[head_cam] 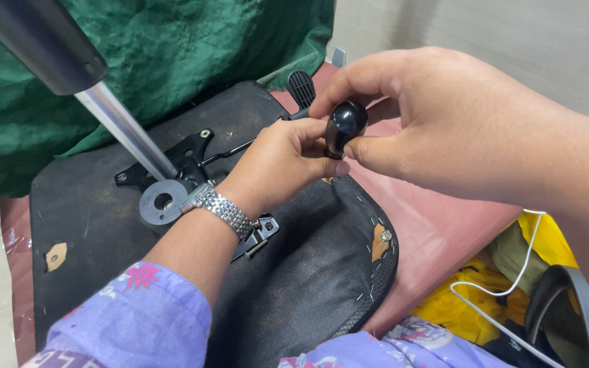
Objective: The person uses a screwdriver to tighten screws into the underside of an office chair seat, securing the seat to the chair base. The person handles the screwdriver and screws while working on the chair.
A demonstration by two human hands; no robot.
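Black knob [344,127] between both hands, seat edge [384,272] below.

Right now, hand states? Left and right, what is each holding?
Left hand: closed, fingers pinching the stem under the black knob.
Right hand: closed, thumb and fingers gripping the same black knob from above.

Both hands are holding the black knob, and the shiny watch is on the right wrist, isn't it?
Not quite. Both the left hand and the right hand do hold the black knob, but the head view shows the shiny watch on the left wrist, not the right.
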